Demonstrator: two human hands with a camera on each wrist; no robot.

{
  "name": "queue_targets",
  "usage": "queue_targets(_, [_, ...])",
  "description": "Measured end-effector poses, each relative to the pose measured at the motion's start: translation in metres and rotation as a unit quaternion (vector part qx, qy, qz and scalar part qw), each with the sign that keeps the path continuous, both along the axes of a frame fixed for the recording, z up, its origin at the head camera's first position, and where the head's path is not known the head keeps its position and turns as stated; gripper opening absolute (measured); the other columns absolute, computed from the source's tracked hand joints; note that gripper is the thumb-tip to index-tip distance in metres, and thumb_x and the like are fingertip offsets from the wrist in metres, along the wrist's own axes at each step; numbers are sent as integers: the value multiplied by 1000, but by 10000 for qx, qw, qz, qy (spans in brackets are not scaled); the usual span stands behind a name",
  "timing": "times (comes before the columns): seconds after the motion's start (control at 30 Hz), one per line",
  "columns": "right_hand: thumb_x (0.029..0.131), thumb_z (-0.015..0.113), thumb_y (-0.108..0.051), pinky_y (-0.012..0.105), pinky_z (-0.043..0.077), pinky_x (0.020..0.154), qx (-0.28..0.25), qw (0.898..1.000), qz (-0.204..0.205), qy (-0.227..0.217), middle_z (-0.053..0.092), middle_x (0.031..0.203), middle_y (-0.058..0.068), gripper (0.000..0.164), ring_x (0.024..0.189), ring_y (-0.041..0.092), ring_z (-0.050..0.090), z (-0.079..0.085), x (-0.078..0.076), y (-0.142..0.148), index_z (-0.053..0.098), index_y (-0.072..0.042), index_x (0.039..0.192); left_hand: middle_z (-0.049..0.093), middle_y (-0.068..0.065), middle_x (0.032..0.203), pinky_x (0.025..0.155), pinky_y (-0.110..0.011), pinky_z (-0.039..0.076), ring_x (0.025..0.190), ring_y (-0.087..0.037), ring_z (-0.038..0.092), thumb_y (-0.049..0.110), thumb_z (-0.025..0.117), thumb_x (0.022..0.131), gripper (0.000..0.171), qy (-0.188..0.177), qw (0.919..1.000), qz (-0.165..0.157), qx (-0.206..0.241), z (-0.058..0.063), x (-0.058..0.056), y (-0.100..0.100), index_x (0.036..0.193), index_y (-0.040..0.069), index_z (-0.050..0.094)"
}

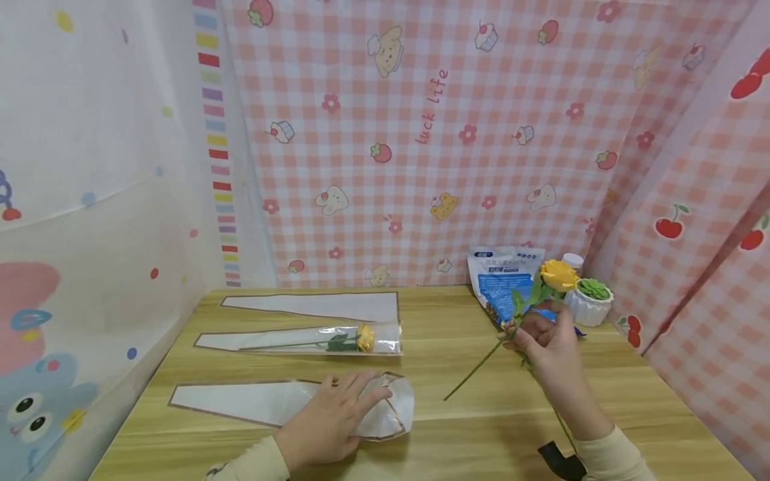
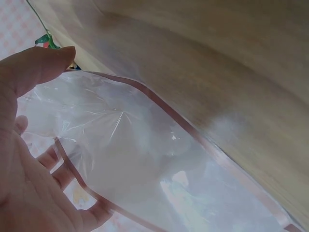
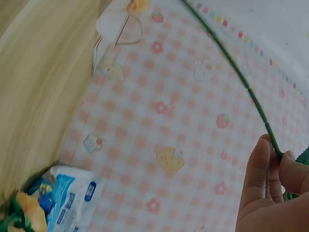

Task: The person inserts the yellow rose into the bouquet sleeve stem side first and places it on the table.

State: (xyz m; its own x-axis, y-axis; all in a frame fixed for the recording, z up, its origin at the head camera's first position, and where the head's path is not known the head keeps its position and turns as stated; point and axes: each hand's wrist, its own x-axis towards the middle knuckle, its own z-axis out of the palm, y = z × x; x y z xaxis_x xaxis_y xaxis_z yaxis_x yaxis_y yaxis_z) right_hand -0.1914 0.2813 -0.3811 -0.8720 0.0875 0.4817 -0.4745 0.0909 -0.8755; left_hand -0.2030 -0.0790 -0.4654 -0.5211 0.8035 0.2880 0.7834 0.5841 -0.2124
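My left hand (image 1: 333, 414) grips the wide mouth end of a clear flower sleeve (image 1: 240, 399) with a brown border, on the front of the table. The thumb lies at one edge and the fingers at the other; in the left wrist view the film (image 2: 130, 145) bulges between them. My right hand (image 1: 550, 341) pinches the green stem (image 3: 236, 72) of a yellow rose (image 1: 558, 275) between thumb and fingertips. The bloom points up and right, its stem down and left. Another yellow rose (image 3: 31, 212) shows beside the blue-and-white pouch in the right wrist view.
Behind the gripped sleeve lie a sleeve with a yellow rose (image 1: 365, 337) inside and, farther back, a flat sleeve (image 1: 337, 305). At back right stand a blue-and-white pouch (image 1: 499, 274), a white-capped bottle (image 1: 573, 259) and a succulent in a white pot (image 1: 589, 308). Patterned cloth (image 1: 421, 167) hangs behind.
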Motion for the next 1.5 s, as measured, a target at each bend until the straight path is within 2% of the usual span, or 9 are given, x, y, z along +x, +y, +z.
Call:
queue_targets(0.13, [101,54,5,34,60,76,8,9994,325,76,69,96,2,46,86,18,74,-2,-1,-13,24,-11,131,42,-10,150,77,-41,47,128,-21,49,39,84,73,88,-81,10000,-41,10,1,0,1,148,24,39])
queue_targets(0.37, [102,54,5,35,60,78,-75,9975,669,195,73,99,8,45,88,24,75,-10,-1,-27,24,-10,133,42,-11,151,80,-43,49,130,-22,48,41,84,74,89,-154,9999,-54,4,3,1,4,149,24,38])
queue_targets(0.67, [99,58,6,35,61,74,98,9972,720,149,70,106,0,49,86,19,75,-21,0,-47,27,-7,135,42,-10,151,78,-38,46,131,-21,46,43,84,75,92,-298,9993,-149,186,1,-1,5,150,22,36])
queue_targets(0.8, [98,59,8,35,61,75,271,9980,571,-22,71,103,7,52,87,15,74,-26,2,-56,27,1,138,42,-13,150,80,-41,49,132,-23,46,40,86,75,93,-583,9975,-184,365,-1,-2,5,150,19,34])
queue_targets(0.97, [98,58,8,31,60,73,585,9977,183,-306,70,101,23,39,86,8,71,-32,5,-67,33,7,129,43,-13,150,85,-45,51,134,-25,47,38,85,77,92,-799,9952,-122,550,0,-4,5,150,18,34])
queue_targets(1.13, [105,47,2,33,60,75,391,9980,457,-205,64,107,35,36,91,9,69,-39,6,-75,33,13,136,43,-12,151,86,-45,51,134,-25,46,40,83,78,90,-837,9951,-54,519,3,-5,6,151,19,34])
queue_targets(1.23, [107,45,-3,31,60,74,240,9983,443,-293,63,107,29,31,93,9,68,-40,6,-78,38,13,133,42,-12,150,84,-44,51,134,-25,46,40,82,79,89,-855,9951,-48,498,4,-5,6,151,19,34])
queue_targets(1.4, [105,54,-7,32,60,74,-227,9961,290,-805,67,100,12,28,89,14,68,-39,6,-79,49,11,126,42,-12,150,83,-42,50,134,-24,46,41,82,80,87,-852,9950,-46,518,5,-5,7,150,19,34])
queue_targets(1.5, [102,59,-6,33,60,74,-508,9928,341,-1028,67,96,10,24,87,16,69,-38,6,-80,54,9,121,42,-12,150,83,-42,51,134,-24,46,41,82,80,88,-891,9946,-39,539,5,-6,7,150,20,34])
